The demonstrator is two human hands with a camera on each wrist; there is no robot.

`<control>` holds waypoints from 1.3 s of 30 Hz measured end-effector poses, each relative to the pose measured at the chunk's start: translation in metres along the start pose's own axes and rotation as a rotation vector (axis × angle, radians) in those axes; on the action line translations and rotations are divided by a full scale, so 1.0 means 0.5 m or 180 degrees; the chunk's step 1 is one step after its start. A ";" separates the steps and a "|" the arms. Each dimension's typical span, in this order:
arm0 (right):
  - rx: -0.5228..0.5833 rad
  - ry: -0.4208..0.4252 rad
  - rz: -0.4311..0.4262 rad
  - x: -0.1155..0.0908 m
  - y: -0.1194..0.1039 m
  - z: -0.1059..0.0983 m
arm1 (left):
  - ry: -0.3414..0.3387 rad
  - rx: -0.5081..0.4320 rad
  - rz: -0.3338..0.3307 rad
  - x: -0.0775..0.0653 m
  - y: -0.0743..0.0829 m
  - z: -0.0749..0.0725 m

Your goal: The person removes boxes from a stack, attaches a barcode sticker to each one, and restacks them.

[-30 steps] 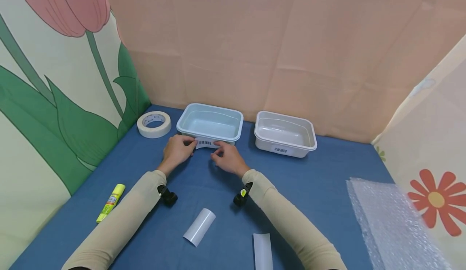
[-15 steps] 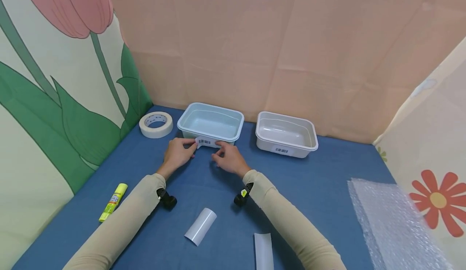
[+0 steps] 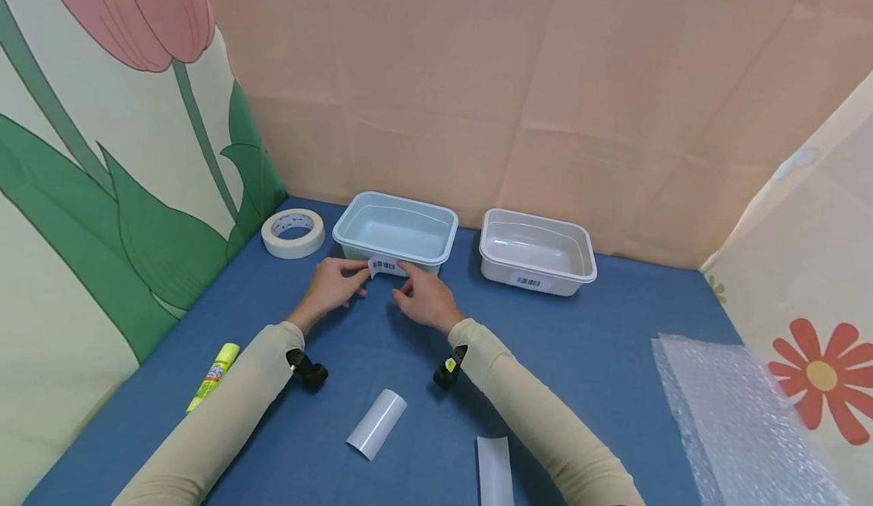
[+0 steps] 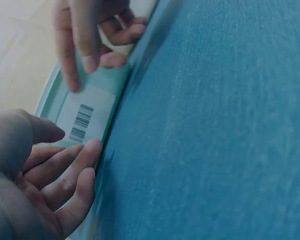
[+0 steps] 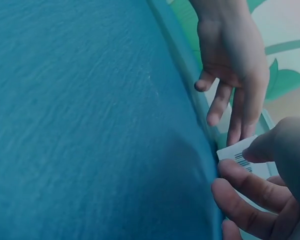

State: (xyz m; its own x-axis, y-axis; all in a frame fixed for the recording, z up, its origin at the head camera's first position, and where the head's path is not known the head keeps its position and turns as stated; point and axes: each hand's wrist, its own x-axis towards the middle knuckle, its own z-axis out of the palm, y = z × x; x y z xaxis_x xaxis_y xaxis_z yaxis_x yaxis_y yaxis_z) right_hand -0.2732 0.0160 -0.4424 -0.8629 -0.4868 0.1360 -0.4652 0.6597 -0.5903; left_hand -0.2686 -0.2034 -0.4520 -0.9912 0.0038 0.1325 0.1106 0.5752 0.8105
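Observation:
A white barcode label (image 3: 385,266) lies along the front wall of a light blue plastic box (image 3: 394,253), its left end standing a little off the wall. My left hand (image 3: 332,288) pinches that left end by the fingertips. With the index fingertip, my right hand (image 3: 427,300) touches the label's right part while its other fingers bend below. The barcode shows between both hands in the left wrist view, where my left fingers (image 4: 70,175) cover the label's near end. In the right wrist view, my right thumb (image 5: 262,148) hides part of the barcode.
A white plastic box (image 3: 536,256) with its own barcode label stands to the right. A masking tape roll (image 3: 276,245) sits at the left, and a glue stick (image 3: 213,376) lies by my left sleeve. Two curled strips (image 3: 377,424) and bubble wrap (image 3: 740,415) lie nearer.
My right hand has shifted slightly left along the label, its index finger now nearer the barcode. The label's bowed lower edge has flattened. My left hand stays at the left end.

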 end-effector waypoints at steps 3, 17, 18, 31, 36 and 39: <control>0.0008 -0.0015 0.0027 -0.003 0.007 0.004 | -0.0184 -0.0313 -0.0178 0.000 -0.007 -0.006; 0.0031 -0.0093 0.0054 -0.004 0.013 0.018 | -0.0463 -0.0267 -0.0562 0.003 0.000 -0.039; 0.0023 -0.0106 0.0044 -0.003 0.012 0.017 | -0.0508 -0.0027 -0.0381 0.004 0.001 -0.037; 0.0135 -0.0132 0.0101 0.006 0.008 0.001 | -0.1570 0.1032 0.0771 0.054 0.052 -0.026; 0.0058 -0.0020 0.0242 0.000 0.019 -0.008 | -0.1634 0.1045 0.0633 0.059 0.029 -0.060; -0.0003 0.0008 0.0339 0.001 0.026 -0.013 | -0.1624 0.1060 0.0577 0.061 0.019 -0.077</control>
State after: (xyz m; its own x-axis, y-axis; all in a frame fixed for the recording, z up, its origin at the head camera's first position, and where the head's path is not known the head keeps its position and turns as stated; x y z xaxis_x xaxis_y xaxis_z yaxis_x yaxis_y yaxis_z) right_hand -0.2807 0.0280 -0.4446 -0.9079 -0.4124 0.0746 -0.3710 0.7081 -0.6008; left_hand -0.2949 -0.2294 -0.4181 -0.8781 0.4670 -0.1042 0.3325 0.7522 0.5689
